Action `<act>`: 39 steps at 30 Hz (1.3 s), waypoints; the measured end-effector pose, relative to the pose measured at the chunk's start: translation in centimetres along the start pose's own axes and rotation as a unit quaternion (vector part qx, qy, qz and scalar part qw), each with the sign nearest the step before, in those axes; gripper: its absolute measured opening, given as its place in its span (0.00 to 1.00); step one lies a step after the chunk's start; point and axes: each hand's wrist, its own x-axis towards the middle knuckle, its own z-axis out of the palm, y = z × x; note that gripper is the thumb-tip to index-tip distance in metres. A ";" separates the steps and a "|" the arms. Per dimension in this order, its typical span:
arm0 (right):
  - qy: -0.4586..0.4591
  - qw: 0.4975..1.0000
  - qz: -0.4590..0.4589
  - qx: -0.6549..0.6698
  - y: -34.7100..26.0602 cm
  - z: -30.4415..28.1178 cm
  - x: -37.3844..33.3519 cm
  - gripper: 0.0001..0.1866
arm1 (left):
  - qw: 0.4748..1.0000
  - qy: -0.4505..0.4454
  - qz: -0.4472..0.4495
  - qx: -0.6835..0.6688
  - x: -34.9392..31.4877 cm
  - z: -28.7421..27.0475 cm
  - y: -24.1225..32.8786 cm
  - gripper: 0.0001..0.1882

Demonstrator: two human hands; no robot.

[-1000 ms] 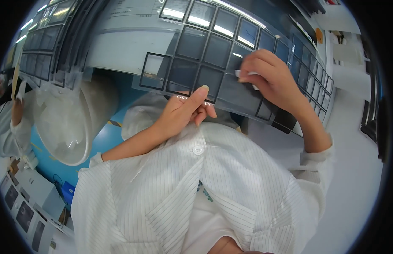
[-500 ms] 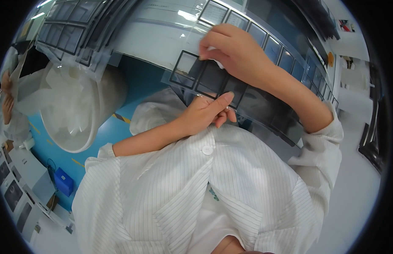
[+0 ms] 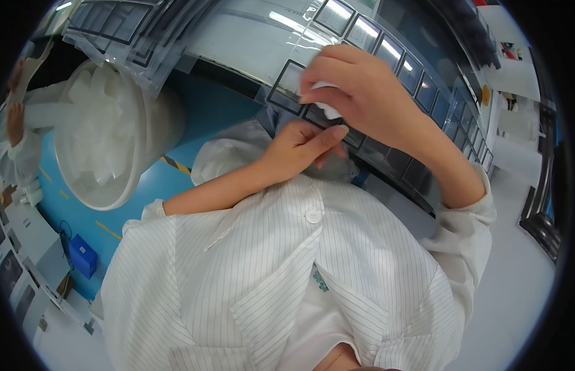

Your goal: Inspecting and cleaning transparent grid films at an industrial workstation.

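My right hand (image 3: 364, 99) is closed around a crumpled white wipe (image 3: 329, 110), over a clear film sheet printed with black rectangular frames (image 3: 285, 88). Its fingertips and the wipe are near one of the frames; whether they press on the film is hard to see. At the sheet's near edge, close to my body, my left hand (image 3: 303, 145) pinches it, thumb on top and fingers mostly beneath. Both hands cover much of the sheet's middle.
More framed film (image 3: 417, 77) lies along the bench to the right. Stacked framed sheets (image 3: 114, 21) overhang the glossy white bench top (image 3: 238, 46) at far left. Below them stands a white bin (image 3: 136, 179) holding pale plastic. Another person's hand (image 3: 15, 123) shows at the left edge.
My right hand has shifted slightly nearer my body and closer to my left hand, and more of the wipe shows. The whole view has tilted a little; my left hand keeps its hold.
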 end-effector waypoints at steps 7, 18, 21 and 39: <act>-0.045 0.999 -0.023 0.011 0.2 3.5 2.7 0.06 | 0.993 0.060 0.095 -0.028 -0.6 -0.1 -0.8 0.12; -0.088 0.993 0.073 -0.006 -2.1 -0.4 -4.9 0.07 | 0.991 0.059 0.050 0.113 -1.2 -1.7 1.7 0.06; -0.109 0.989 0.094 -0.040 -3.2 -1.7 -7.2 0.08 | 0.989 0.030 0.052 0.131 -1.3 -2.9 1.8 0.10; -0.054 0.939 0.333 -0.061 -5.8 -7.6 -20.1 0.05 | 0.989 -0.092 -0.081 0.079 0.6 2.4 -0.4 0.12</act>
